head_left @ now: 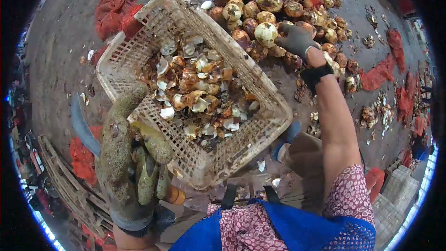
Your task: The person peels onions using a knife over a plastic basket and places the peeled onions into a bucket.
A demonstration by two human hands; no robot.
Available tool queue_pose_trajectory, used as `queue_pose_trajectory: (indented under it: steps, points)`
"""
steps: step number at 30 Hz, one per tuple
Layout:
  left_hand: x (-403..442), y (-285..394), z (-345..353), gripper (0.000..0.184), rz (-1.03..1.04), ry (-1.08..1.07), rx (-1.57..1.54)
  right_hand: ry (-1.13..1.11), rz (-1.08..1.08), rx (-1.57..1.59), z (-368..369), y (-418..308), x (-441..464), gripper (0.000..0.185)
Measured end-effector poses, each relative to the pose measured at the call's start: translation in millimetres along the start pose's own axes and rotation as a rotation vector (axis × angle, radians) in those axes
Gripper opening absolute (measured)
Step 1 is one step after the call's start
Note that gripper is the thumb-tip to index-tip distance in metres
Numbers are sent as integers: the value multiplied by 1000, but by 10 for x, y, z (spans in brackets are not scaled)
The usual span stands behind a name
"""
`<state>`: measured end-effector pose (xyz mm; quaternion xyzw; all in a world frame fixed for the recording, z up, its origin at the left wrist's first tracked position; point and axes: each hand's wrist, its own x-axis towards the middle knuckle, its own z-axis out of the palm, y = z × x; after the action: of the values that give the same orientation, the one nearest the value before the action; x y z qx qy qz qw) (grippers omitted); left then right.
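My left hand (134, 158) wears a thick, dirt-caked glove and is closed around the handle (175, 195) of a knife. The knife's curved grey blade (83, 128) sticks out on the far side of the fist, to the left. My right hand (297, 42), in a dark grey glove, reaches to the onion pile, its fingers against a pale onion (266, 34) at the pile's near edge. Between my hands stands a dirty white plastic crate (274, 104), tilted in view. Inside lie onion skins and cut scraps (200, 88).
More onions (269, 1) are heaped on the floor beyond the crate. Red mesh sacks (114, 9) lie at the left, and others (378, 72) at the right. Wooden slats (69, 181) are at the lower left. Peelings (376, 114) are scattered on the ground.
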<state>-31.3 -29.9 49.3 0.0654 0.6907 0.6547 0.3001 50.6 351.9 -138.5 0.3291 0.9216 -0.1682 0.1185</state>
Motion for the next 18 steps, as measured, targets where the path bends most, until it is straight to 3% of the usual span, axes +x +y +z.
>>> queue_pose_trajectory:
  steps: [1,3,7,10,12,13,16,17,18]
  points:
    - [14,9,21,54,-20,10,8,-6,-4,7,149,60,103,54]
    - [32,15,45,52,-60,32,25,251,-12,159,569,259,390,65]
    - [69,-4,93,49,-106,80,22,252,186,209,1145,288,739,83]
    - [113,-29,120,48,-147,221,10,284,249,258,1232,245,833,83]
    - [109,-83,35,50,-127,93,10,258,226,251,1196,212,939,86]
    - [127,-92,99,54,-144,165,112,216,293,229,1126,110,931,89]
    - [140,-139,84,54,-34,73,203,229,458,168,1042,-100,888,96]
    - [179,-60,82,55,-228,97,71,219,449,181,1019,-113,846,95]
    - [190,-68,44,55,-214,82,70,210,438,195,1007,-94,839,94]
